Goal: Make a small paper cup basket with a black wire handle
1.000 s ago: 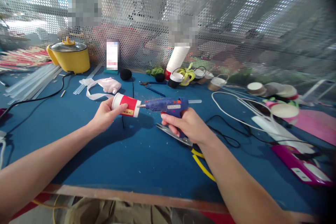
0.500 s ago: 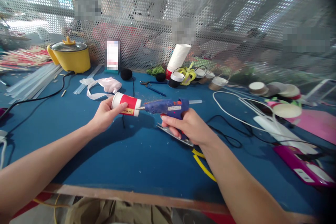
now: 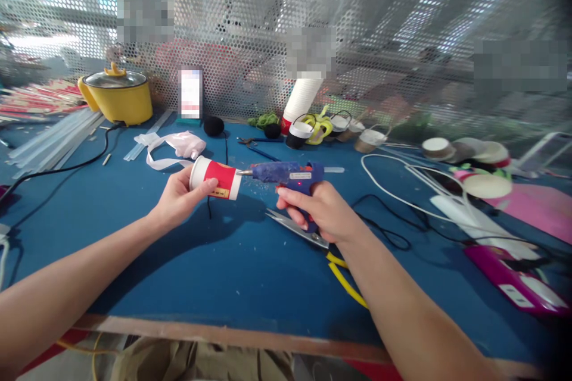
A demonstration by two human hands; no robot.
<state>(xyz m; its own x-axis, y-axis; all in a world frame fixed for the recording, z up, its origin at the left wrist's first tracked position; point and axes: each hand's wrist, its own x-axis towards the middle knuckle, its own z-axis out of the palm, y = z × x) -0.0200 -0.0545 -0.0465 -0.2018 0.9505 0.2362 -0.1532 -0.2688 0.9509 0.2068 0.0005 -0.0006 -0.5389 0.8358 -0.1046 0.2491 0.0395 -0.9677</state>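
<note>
My left hand (image 3: 182,195) is closed around a white paper cup with a red band (image 3: 226,177), lying on its side in the air with its base toward the right. In my right hand (image 3: 324,208) is a blue hot glue gun (image 3: 283,172), a clear glue stick (image 3: 334,170) poking from its back and a small red light on its body. Its metal nozzle points left at the cup's base, at or very near the upper edge; exact contact I cannot make out. Beneath my right hand lie scissors (image 3: 297,228) with yellow handles, partly hidden by the forearm.
Behind the cup lies white ribbon (image 3: 187,144). A yellow electric pot (image 3: 123,100), a lit phone (image 3: 190,95), black yarn balls (image 3: 213,126), pliers (image 3: 259,147) and stacked paper cups (image 3: 300,101) line the back. A purple power strip (image 3: 513,283) and looped cables (image 3: 393,232) are at right.
The glue gun has risen slightly and its nozzle has shifted a little right and up along the cup's base. The cup tilts slightly more; my left hand keeps its hold.
</note>
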